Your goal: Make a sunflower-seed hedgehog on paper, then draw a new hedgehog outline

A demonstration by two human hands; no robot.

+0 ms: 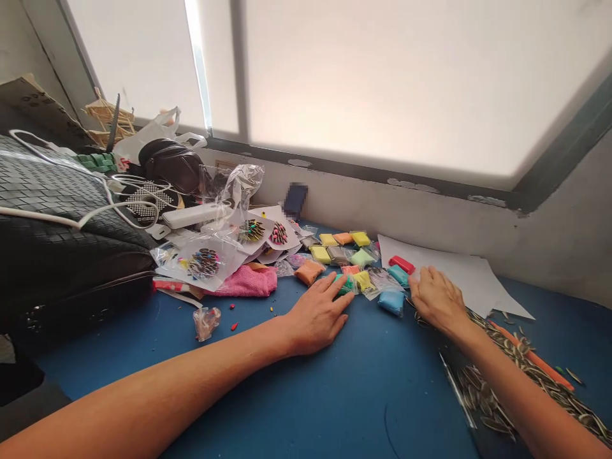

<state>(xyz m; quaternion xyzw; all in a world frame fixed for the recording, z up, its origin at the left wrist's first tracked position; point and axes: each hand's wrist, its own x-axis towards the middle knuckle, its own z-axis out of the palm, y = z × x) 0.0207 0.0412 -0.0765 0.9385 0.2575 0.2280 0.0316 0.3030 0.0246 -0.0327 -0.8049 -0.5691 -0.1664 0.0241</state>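
Observation:
My left hand (319,313) lies on the blue table with its fingers spread, against a green packet (343,285) of what looks like modelling clay. Beside that packet are a yellow packet (363,280) and an orange packet (310,272). My right hand (437,298) rests palm down with fingers reaching forward, thumb side close to a teal packet (398,275). A red packet (401,264) lies just behind the teal one, and a blue packet (391,302) is in front. Nothing shows in either hand, though the right fingertips are partly hidden.
White paper sheets (459,274) lie behind my right hand. Striped sunflower seeds (482,398), an orange stick (533,357) and a thin clear rod (456,387) are at the right. Seed-studded decorations (205,262), a pink cloth (246,280) and a black woven bag (62,210) fill the left.

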